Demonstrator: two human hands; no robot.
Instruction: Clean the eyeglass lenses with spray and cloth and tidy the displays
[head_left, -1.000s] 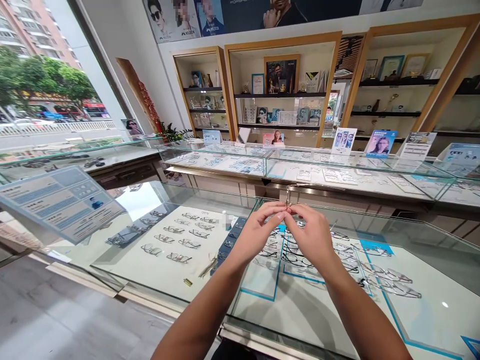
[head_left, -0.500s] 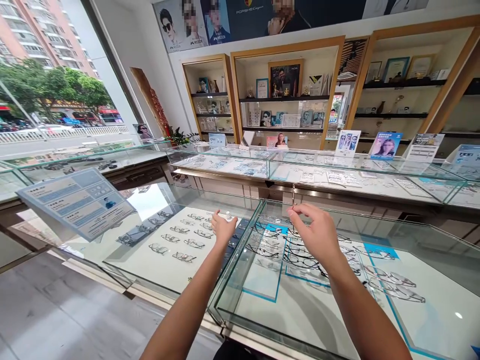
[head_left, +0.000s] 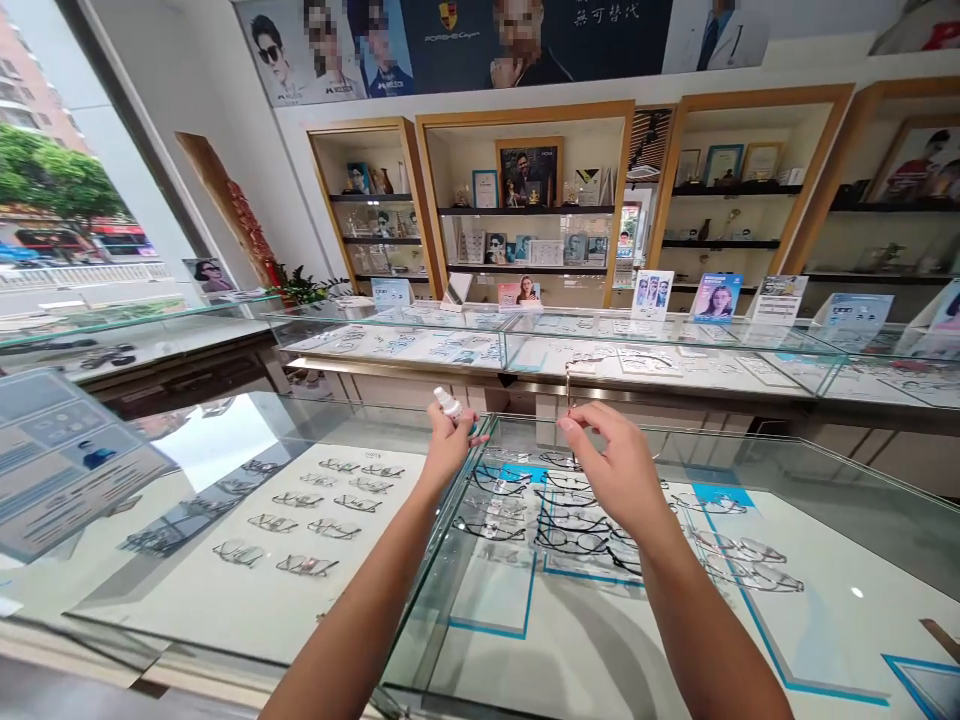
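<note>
My left hand (head_left: 448, 445) is closed around a small white spray bottle (head_left: 448, 403), whose nozzle pokes out above the fingers and tilts to the left. The right hand (head_left: 616, 465) pinches a pair of glasses between thumb and fingers. Only a thin upright brownish part of those glasses (head_left: 568, 385) shows above the fingertips; the rest is hidden or too fine to make out. Both hands are raised over a glass display case (head_left: 480, 665), the right one above rows of dark-framed glasses (head_left: 574, 541) inside it.
More glasses (head_left: 307, 566) lie in rows in the left case. A blue and white sign (head_left: 67, 465) stands on the glass at the left. Across the gap runs another glass counter (head_left: 420, 345) with upright cards (head_left: 652, 294). Shelves (head_left: 525, 212) line the back wall.
The view has swung to the right. My left hand has turned, so more of the spray bottle shows and it now tilts left. The right hand keeps its pinch on the glasses.
</note>
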